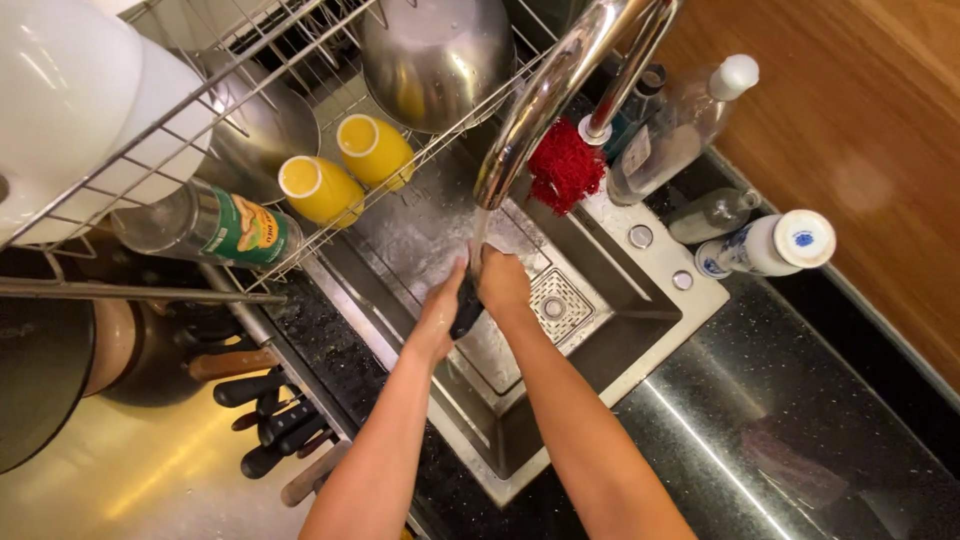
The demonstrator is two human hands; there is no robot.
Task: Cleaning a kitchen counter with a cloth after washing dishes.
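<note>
The faucet (pixel 560 80), a curved steel neck, rises closest to the camera and bends down over the sink (pixel 600 300), with a thin stream of water falling from its spout. Under that stream the two hands meet above the basin, a little left of the drain (pixel 553 307). The left hand (pixel 440 310) and the right hand (pixel 503 283) press toward each other around a dark object (pixel 466 305), which stands roughly upright between them; both hands are closed on it, though what kind of thing it is cannot be told. A red scrubber (pixel 565 165) hangs just beside the faucet's base. On the ledge behind the sink stand a clear bottle (pixel 680 125) with a white cap and a white bottle (pixel 770 245) lying tilted, near a small glass jar (pixel 712 215). A wire rack (pixel 300 120) on the left side holds two yellow cups (pixel 345 175), a steel bowl (pixel 435 55), a glass jar with a green label (pixel 215 225) and white dishes (pixel 80 110). Below the rack, dark knife handles (pixel 270 415) lie together on the counter (pixel 780 430).
</note>
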